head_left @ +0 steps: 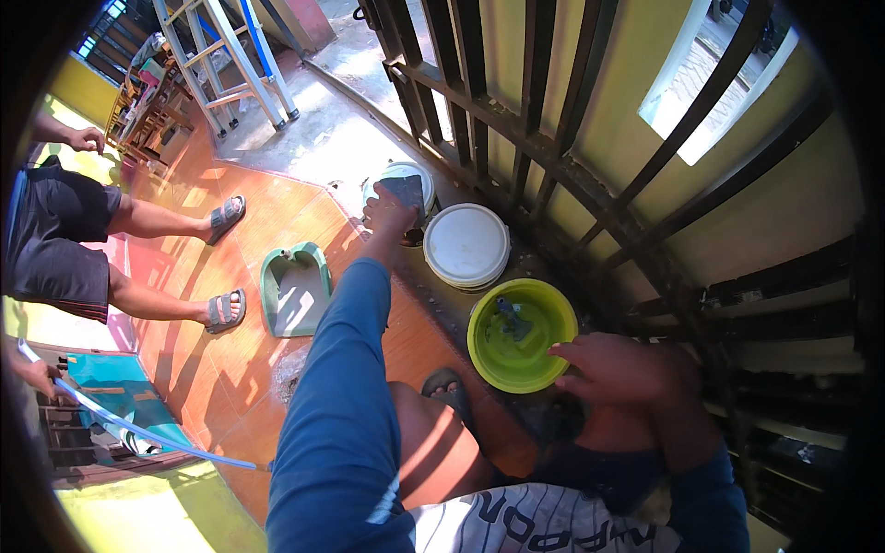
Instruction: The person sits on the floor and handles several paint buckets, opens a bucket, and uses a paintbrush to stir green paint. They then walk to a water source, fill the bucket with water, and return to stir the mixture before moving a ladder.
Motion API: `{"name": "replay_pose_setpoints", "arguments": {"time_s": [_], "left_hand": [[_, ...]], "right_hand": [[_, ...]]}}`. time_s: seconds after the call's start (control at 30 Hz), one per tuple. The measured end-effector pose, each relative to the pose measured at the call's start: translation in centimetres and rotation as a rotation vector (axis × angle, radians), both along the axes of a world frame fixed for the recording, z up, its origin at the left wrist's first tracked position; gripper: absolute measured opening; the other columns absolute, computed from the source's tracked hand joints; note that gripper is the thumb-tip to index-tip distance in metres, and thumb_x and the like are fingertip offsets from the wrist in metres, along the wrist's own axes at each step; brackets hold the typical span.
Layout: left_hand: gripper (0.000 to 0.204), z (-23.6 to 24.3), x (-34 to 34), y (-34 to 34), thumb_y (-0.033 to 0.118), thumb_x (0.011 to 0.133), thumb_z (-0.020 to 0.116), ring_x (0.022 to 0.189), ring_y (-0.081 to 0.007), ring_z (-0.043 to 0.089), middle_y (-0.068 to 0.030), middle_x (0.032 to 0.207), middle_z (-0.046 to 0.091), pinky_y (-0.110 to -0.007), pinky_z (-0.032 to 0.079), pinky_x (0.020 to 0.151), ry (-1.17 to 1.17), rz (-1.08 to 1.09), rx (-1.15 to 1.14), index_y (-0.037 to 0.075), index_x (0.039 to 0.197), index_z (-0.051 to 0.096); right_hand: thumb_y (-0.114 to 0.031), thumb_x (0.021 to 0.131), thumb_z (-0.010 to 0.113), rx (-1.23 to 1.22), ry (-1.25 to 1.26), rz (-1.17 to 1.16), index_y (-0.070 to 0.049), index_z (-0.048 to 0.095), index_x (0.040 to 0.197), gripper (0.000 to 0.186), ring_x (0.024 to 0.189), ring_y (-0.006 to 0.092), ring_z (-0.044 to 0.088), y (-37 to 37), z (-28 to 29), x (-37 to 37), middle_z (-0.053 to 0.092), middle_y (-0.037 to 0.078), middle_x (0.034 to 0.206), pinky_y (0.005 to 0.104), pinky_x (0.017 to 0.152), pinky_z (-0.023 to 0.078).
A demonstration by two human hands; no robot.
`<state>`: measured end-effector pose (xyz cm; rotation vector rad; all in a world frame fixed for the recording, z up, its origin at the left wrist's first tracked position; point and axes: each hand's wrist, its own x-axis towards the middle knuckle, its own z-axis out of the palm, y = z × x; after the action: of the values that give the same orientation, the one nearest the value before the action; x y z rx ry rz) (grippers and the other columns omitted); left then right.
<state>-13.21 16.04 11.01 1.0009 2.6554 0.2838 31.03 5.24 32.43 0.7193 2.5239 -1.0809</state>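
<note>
Dark slab [403, 192], held in left fingers [377, 205], jutting rightward

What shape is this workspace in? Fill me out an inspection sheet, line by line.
Surface: orange tiled floor, patched with sunlight.
Job's things: dark flat piece at a white bucket; lidded bucket; yellow-green basin containing a grey object, kind unclear.
Clutter: green dustpan on the floor.
Hands: left hand holds the dark flat piece; right hand open beside the basin's rim.
Cables: none certain; pale-blue pole or tube at left.
Surroundings: dark metal bars, stepladder, another person.
</note>
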Motion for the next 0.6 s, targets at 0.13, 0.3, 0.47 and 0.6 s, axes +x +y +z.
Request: {"name": "replay_pose_setpoints", "arguments": {"time_s": [0.13, 0.3, 0.47, 0.6], "left_hand": [[0.084, -0.1, -2.5, 0.4, 0.031, 0.081, 0.081, 0.119, -0.0392, 0.060, -0.0264, 0.130, 0.060, -0.053, 0.051, 0.097, -0.206, -0.023, 0.316, -0.001, 0.146, 0.039], [0.052, 2.0, -1.5, -1.3, 0.016, 0.094, 0.072, 0.102, -0.0266, 0.071, -0.0175, 0.117, 0.069, -0.040, 0.059, 0.088, -1.277, -0.094, 0.541, -0.004, 0.137, 0.051], [0.075, 1.8, 3.7, -4.3, 0.042, 0.088, 0.078, 0.117, -0.0286, 0.063, -0.0190, 0.125, 0.062, -0.044, 0.057, 0.092, -0.503, -0.295, 0.171, -0.001, 0.141, 0.048], [0.068, -0.5, 1.5, -4.1, 0.043, 0.093, 0.072, 0.126, -0.0326, 0.058, -0.0222, 0.136, 0.056, -0.044, 0.057, 0.092, -0.077, 0.205, 0.097, 0.000, 0.140, 0.049]], "right_hand": [[-0.035, 0.096, 0.063, 0.022, -0.041, -0.008, -0.002, 0.059, 0.135, 0.052, 0.109, 0.0394, 0.065, 0.6, -1.1, 0.6, 0.069, 0.022, 0.113, 0.0474, 0.096, 0.051], [-0.035, 0.097, 0.063, 0.052, 0.070, 0.033, -0.002, 0.059, 0.135, 0.051, 0.110, 0.0399, 0.065, 1.1, -2.1, 0.5, 0.069, 0.022, 0.115, 0.0479, 0.097, 0.050], [-0.035, 0.097, 0.063, -0.011, 0.027, 0.070, -0.002, 0.059, 0.135, 0.051, 0.112, 0.0402, 0.064, 1.6, -1.8, -0.1, 0.068, 0.023, 0.118, 0.0473, 0.099, 0.050], [-0.035, 0.096, 0.064, 0.006, 0.084, 0.042, -0.002, 0.059, 0.134, 0.051, 0.112, 0.0400, 0.064, 1.7, -1.7, 0.3, 0.068, 0.023, 0.118, 0.0473, 0.099, 0.050]]}}
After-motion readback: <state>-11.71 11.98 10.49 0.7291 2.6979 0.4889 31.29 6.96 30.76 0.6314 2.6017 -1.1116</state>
